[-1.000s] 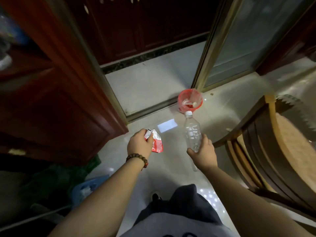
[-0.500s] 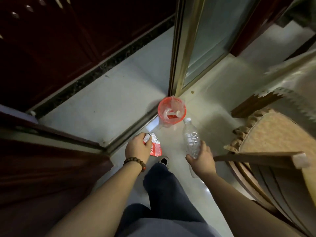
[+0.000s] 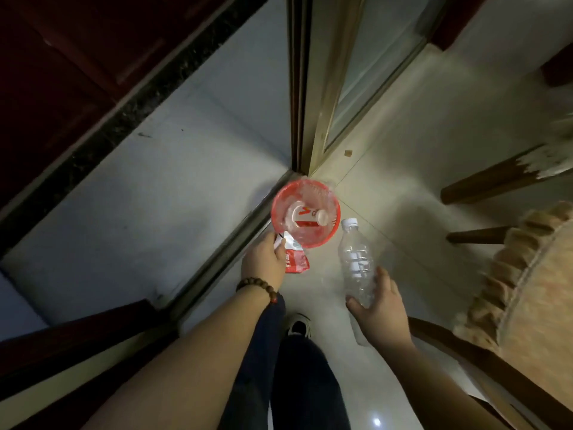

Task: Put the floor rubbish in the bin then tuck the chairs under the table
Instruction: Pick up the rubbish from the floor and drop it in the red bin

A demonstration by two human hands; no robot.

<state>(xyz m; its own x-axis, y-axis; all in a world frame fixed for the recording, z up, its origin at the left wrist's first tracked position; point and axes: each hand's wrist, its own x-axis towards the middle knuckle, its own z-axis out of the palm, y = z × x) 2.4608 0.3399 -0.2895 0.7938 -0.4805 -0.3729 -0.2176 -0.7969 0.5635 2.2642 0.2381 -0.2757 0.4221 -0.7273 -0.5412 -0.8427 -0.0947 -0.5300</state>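
Note:
A small red bin (image 3: 333, 226) with a clear liner stands on the pale floor at the foot of a glass sliding door; a bottle with a red label lies inside it. My left hand (image 3: 263, 262) grips a crumpled red and white wrapper (image 3: 294, 259) just at the bin's near left rim. My right hand (image 3: 381, 308) holds a clear empty plastic bottle (image 3: 356, 262) by its lower half, its white cap pointing toward the bin's right side. A wooden chair (image 3: 496, 383) with a tan cushion stands at the right.
The gold-framed sliding door (image 3: 325, 88) and its floor track (image 3: 217, 268) run past the bin. Dark red wooden cabinets (image 3: 62, 72) fill the upper left. Table or chair legs (image 3: 483, 184) cross the right side. My dark trouser leg and shoe (image 3: 297, 327) are below the hands.
I have stepped closer; the bin now lies right in front of both hands. The wrapper and the bottle stay held and have come up to the bin's rim.

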